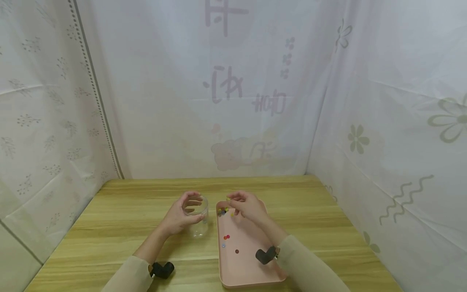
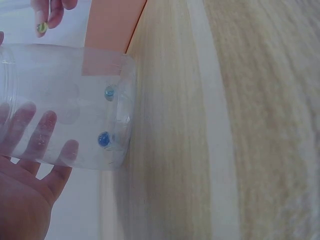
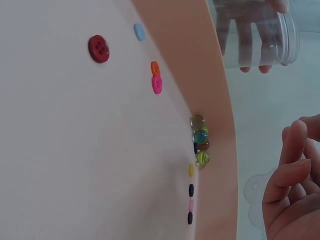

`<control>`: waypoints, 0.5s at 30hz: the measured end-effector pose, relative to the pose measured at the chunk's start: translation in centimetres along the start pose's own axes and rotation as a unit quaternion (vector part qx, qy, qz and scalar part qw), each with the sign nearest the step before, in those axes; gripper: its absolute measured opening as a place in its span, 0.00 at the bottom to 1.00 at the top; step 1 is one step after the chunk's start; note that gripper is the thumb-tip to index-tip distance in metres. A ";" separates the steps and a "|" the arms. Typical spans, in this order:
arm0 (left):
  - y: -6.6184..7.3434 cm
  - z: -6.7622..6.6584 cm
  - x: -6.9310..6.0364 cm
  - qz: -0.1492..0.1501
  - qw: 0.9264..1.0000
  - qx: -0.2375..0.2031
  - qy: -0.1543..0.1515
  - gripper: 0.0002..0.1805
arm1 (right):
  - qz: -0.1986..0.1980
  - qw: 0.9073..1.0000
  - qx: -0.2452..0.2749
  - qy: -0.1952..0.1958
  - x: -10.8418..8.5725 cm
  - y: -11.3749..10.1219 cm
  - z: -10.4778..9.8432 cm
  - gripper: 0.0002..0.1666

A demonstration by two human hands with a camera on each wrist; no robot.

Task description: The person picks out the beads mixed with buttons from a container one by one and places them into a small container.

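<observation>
My left hand [image 1: 176, 217] grips a clear plastic jar [image 1: 198, 230] that stands upright on the table, its fingers and thumb around the upper part. Through the jar wall in the left wrist view, a teal marble [image 2: 109, 92] and a blue marble [image 2: 103, 139] show at the bottom. Between thumb and fingertips, my right hand [image 1: 250, 207] pinches a yellow-green marble [image 2: 42, 27] above the far left edge of a pink tray [image 1: 244, 269], to the right of the jar. Marbles [image 3: 201, 137] cluster against the tray's wall.
Buttons lie in the tray: a dark red button [image 3: 98, 48], a light blue button [image 3: 139, 32], an orange button [image 3: 155, 68], a pink button [image 3: 157, 84] and several others by the wall. A wood-grain table [image 1: 120, 215] carries everything, with patterned curtains [image 1: 164, 101] around it.
</observation>
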State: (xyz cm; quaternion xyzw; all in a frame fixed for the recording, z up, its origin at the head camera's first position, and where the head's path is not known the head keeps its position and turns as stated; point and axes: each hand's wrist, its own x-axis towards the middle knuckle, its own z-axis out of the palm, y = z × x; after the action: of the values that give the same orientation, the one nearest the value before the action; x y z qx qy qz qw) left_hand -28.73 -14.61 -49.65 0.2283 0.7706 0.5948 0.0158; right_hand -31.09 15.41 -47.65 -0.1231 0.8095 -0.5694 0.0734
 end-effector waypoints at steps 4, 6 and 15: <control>0.1 0.0 0.0 -0.002 1.000 -0.003 0.001 0.43 | -0.006 1.000 0.010 -0.007 -0.1 -0.7 0.0 0.21; 0.1 0.1 0.0 -0.003 1.000 -0.001 0.001 0.43 | -0.011 1.000 0.013 -0.010 -0.2 -1.0 0.0 0.20; 0.0 0.1 0.0 -0.001 1.000 -0.005 0.001 0.42 | -0.024 1.000 0.004 -0.012 -0.4 -2.0 0.2 0.20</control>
State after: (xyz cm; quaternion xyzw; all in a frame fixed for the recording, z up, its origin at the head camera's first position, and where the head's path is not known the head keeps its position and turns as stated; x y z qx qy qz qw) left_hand -28.73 -14.56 -49.67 0.2265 0.7678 0.5992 0.0167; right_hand -30.45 14.69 -45.84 -0.1488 0.8031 -0.5727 0.0695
